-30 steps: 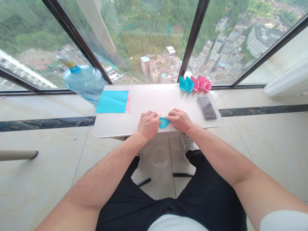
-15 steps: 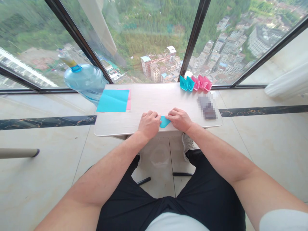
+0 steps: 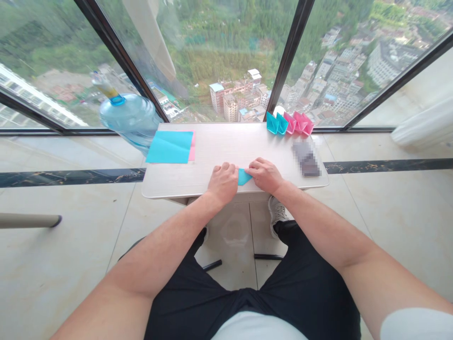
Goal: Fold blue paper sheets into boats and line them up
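Observation:
A small folded piece of blue paper [image 3: 244, 177] lies at the front edge of the table, between my two hands. My left hand [image 3: 223, 180] is closed on its left end, fingers bent and pressed down, covering that side. On the other end, my right hand [image 3: 262, 174] pinches the paper's upper right part between thumb and fingers. Only the middle of the folded paper shows, with a slanted lower edge. Flat sheets of blue paper [image 3: 170, 147] and pink paper [image 3: 193, 150] lie stacked at the table's left side.
The pale table [image 3: 219, 141] stands against tall windows. Blue folded paper shapes [image 3: 277, 123] and pink ones [image 3: 299, 123] line its back right edge. A pixelated dark object [image 3: 306, 159] lies in front of them. A large water bottle [image 3: 130, 118] stands behind the left corner.
My left hand has shifted slightly along the folded paper and now covers more of its left side. The right hand keeps its pinch. The whole view has moved a little.

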Tool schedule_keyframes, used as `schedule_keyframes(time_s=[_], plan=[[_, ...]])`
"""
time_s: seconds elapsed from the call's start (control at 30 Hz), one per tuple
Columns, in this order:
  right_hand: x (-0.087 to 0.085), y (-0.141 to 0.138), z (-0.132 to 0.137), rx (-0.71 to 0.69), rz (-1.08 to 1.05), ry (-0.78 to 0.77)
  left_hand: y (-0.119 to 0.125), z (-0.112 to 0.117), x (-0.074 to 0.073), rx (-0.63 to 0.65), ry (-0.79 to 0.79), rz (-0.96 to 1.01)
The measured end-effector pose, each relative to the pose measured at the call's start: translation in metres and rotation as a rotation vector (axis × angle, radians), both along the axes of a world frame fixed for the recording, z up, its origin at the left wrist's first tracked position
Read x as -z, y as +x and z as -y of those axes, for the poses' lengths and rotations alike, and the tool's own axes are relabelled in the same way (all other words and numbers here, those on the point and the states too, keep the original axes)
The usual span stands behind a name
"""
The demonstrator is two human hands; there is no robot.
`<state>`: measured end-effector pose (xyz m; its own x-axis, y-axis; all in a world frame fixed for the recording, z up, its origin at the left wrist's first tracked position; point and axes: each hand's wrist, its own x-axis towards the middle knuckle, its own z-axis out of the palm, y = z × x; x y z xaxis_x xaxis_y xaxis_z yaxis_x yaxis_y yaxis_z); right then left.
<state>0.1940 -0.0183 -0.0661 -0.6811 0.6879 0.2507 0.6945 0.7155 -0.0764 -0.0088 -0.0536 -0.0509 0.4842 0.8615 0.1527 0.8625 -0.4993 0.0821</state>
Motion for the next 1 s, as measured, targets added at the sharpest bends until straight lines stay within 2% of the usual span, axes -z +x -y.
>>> schedule_keyframes(time_s=[0.53,1.0], plan=[[0.008,0.003,0.001,0.038,-0.04,0.033,0.005,0.012,-0.002,0.014,0.065,-0.068],[0.003,-0.002,0.005,0.102,0.047,0.033,0.008,0.013,0.002,0.021,0.091,-0.031]])
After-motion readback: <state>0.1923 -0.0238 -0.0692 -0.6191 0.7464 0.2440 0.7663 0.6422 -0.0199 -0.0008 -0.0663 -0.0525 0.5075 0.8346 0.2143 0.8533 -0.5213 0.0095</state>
